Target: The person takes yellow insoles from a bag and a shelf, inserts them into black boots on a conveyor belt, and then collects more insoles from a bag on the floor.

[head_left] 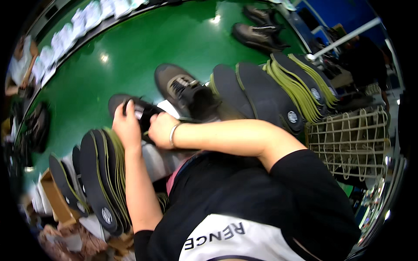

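The left hand [126, 124] grips the far-left end of a dark shoe [133, 108]; the right hand [160, 129] closes on its near-right end (a bracelet rings that wrist). The shoe's long axis runs left to right on the green surface [122, 56], between both hands.

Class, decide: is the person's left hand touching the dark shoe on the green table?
Touching. The head view shows the left hand wrapped over the dark shoe, fingers curled on its edge.

Green belt [130, 56] glossy, glare spots. Shoe [185, 89] matt grey, fabric-like upper. Insole stacks [102, 174] matt black foam, olive edges. Wire basket [348, 139] coated metal.
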Demonstrator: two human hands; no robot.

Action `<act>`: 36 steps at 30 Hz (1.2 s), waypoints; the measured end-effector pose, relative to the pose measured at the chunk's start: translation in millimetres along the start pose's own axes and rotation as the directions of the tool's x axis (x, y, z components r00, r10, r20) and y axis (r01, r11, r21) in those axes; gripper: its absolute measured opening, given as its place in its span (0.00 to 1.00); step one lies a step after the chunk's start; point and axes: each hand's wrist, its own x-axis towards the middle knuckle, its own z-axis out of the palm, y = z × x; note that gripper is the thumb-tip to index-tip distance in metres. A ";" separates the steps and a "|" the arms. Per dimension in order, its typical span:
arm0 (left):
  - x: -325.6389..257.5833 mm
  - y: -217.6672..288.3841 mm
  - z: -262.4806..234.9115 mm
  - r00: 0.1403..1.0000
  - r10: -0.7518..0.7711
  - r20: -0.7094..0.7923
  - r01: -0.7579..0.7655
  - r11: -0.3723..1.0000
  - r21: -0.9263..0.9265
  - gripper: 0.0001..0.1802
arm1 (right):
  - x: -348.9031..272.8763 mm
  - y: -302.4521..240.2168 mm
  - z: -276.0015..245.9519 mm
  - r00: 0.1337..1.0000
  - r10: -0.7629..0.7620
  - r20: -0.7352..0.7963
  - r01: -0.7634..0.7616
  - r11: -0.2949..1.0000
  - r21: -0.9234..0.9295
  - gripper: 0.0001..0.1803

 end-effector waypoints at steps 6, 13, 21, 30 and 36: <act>5.2 -19.6 -0.9 0.995 0.032 -0.095 -0.015 0.985 0.174 0.15 | -62.0 -11.9 -18.7 0.988 0.075 -0.137 -0.102 0.974 -0.203 0.27; 2.8 -21.7 -3.0 0.994 -0.025 -0.106 0.042 0.987 0.157 0.16 | -64.1 0.5 -40.8 0.994 0.071 0.088 -0.061 0.992 -0.107 0.16; 0.2 -18.4 2.1 0.996 -0.052 -0.078 0.062 0.989 0.137 0.18 | 0.5 -5.2 -14.6 0.986 0.051 0.159 -0.045 0.998 -0.044 0.12; -0.9 -22.9 3.7 0.994 -0.001 -0.105 0.006 0.999 0.046 0.17 | 31.9 12.4 -25.3 0.694 -0.104 0.712 0.097 0.994 0.051 0.19; -0.5 -21.9 4.3 0.989 0.033 -0.143 -0.021 0.996 0.087 0.17 | 25.6 -5.6 30.7 0.943 0.072 0.324 0.065 0.917 -0.393 0.14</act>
